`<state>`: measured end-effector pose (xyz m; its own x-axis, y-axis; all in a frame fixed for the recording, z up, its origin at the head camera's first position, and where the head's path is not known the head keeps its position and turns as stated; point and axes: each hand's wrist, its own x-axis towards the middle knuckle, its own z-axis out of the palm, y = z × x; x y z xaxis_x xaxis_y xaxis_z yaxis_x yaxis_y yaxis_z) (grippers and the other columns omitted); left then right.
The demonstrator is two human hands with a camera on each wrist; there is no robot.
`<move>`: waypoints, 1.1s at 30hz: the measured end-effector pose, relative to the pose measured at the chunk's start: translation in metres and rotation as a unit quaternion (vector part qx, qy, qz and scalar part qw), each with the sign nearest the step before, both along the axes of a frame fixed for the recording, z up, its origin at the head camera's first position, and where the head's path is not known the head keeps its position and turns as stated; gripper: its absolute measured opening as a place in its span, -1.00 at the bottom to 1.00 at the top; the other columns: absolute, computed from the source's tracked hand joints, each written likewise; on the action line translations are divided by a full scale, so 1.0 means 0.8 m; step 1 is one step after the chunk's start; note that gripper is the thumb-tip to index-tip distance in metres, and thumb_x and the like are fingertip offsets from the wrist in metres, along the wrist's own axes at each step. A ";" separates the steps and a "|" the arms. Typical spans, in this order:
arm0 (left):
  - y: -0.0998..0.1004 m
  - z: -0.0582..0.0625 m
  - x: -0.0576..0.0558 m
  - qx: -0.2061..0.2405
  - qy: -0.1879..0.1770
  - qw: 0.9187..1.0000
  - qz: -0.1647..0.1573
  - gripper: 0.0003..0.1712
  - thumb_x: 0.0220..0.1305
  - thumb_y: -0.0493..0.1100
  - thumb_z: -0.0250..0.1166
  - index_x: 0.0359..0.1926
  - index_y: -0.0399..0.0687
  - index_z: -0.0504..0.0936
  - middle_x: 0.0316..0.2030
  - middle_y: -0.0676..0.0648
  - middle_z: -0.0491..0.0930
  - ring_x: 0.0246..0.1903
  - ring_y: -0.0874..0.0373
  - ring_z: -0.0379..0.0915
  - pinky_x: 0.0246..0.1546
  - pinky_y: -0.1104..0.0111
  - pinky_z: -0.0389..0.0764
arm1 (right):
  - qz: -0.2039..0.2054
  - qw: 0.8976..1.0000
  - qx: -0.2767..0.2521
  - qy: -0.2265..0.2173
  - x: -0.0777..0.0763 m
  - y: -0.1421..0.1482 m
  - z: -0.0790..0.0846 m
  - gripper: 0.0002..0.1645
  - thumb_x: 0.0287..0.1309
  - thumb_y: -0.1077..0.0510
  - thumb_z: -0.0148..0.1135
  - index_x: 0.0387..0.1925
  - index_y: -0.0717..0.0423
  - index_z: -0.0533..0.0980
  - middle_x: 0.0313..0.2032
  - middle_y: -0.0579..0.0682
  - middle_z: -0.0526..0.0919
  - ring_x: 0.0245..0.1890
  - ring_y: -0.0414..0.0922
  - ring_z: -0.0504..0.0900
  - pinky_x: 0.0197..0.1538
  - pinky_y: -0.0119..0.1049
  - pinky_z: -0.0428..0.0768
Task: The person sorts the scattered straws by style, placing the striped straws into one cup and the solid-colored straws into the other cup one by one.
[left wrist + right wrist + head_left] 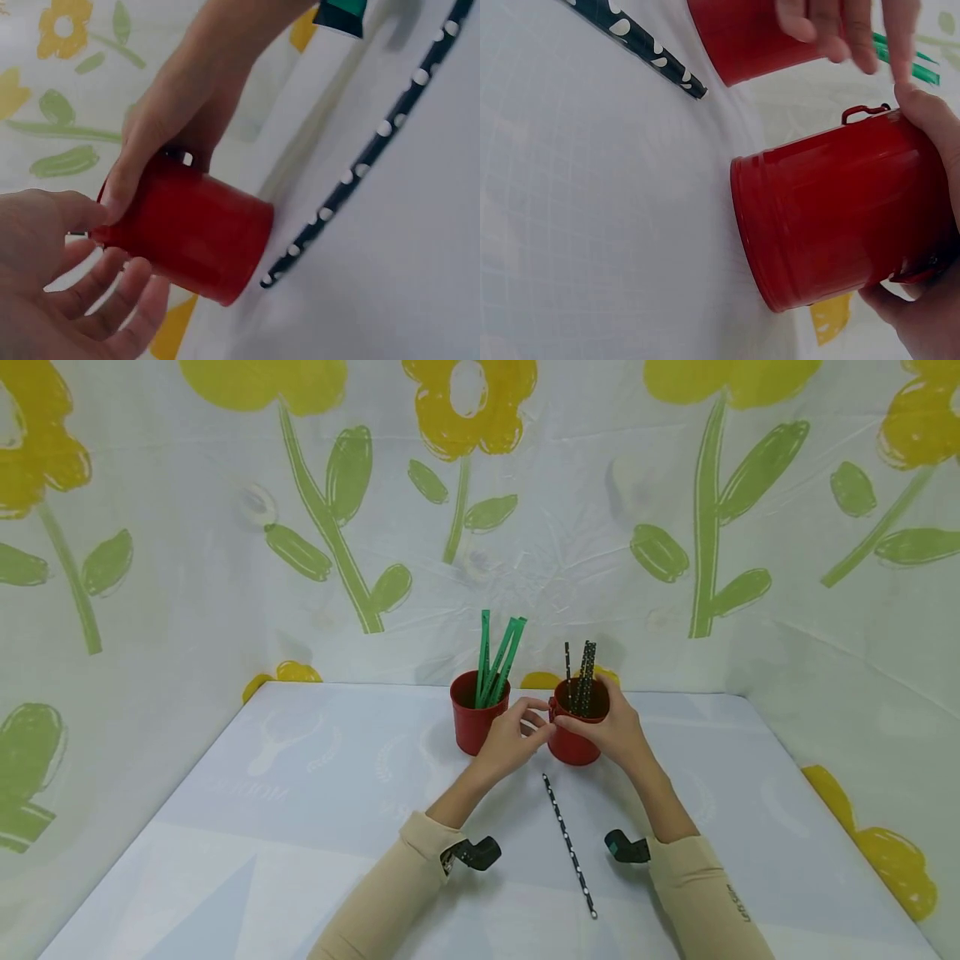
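Observation:
My right hand [611, 727] grips a small red bucket [574, 747] by its rim, thumb along the near side and fingers on the far right. Several black straws with white dots [587, 672] stand inside this bucket. My left hand [513, 739] is at the bucket's left rim, its fingers loosely bent and spread beside the side lug [864, 112]. In the right wrist view a left fingertip meets the right thumb. One black dotted straw [570, 847] lies on the table, its far end pointing toward the bucket.
Left of the gripped bucket stands a second red bucket [472, 731], holding several slim green sticks [498, 664]; my left hand partly overlaps it. A white table [315, 810] carries everything. Behind it hangs a flower-printed curtain [555, 527]. Each wrist wears a black camera [480, 853].

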<state>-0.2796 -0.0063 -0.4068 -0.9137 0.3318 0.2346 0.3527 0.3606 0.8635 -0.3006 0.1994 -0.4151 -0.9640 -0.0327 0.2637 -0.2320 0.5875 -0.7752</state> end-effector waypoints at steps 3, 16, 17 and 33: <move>-0.007 -0.008 0.003 -0.042 -0.031 0.999 -0.005 -0.56 0.34 -0.02 0.26 0.18 -0.02 0.47 -0.14 -0.06 0.66 -0.21 0.10 0.59 -0.23 0.38 0.67 | 0.001 1.000 0.001 -0.003 0.000 -0.001 0.000 0.24 -0.05 -0.26 0.47 0.49 0.05 0.00 0.37 0.20 0.32 0.35 0.19 0.34 0.15 0.17 0.56; 0.008 -0.030 0.024 -0.265 -0.053 0.962 -0.028 -0.45 0.19 0.11 0.39 0.14 0.01 0.52 -0.37 0.05 0.67 -0.45 0.26 0.48 -0.44 0.44 0.53 | -0.002 1.000 -0.003 -0.012 0.001 -0.001 0.001 0.24 -0.07 -0.27 0.48 0.49 0.02 0.01 0.37 0.17 0.33 0.35 0.16 0.33 0.16 0.16 0.56; 0.011 -0.031 0.026 -0.281 -0.046 0.958 -0.025 -0.44 0.18 0.11 0.39 0.14 0.01 0.52 -0.36 0.06 0.67 -0.45 0.26 0.47 -0.45 0.43 0.53 | -0.003 1.000 -0.003 -0.014 0.001 -0.001 0.002 0.25 -0.07 -0.28 0.48 0.49 0.02 0.01 0.37 0.17 0.33 0.36 0.16 0.33 0.16 0.16 0.56; 0.028 -0.024 0.054 -0.386 -0.021 0.922 -0.005 -0.26 -0.05 0.19 0.53 0.16 0.13 0.51 -0.15 0.01 0.65 -0.30 0.16 0.50 -0.31 0.28 0.57 | -0.005 1.000 -0.004 -0.023 0.001 -0.002 0.004 0.28 -0.07 -0.28 0.48 0.51 0.03 -0.02 0.39 0.18 0.29 0.38 0.18 0.30 0.16 0.17 0.56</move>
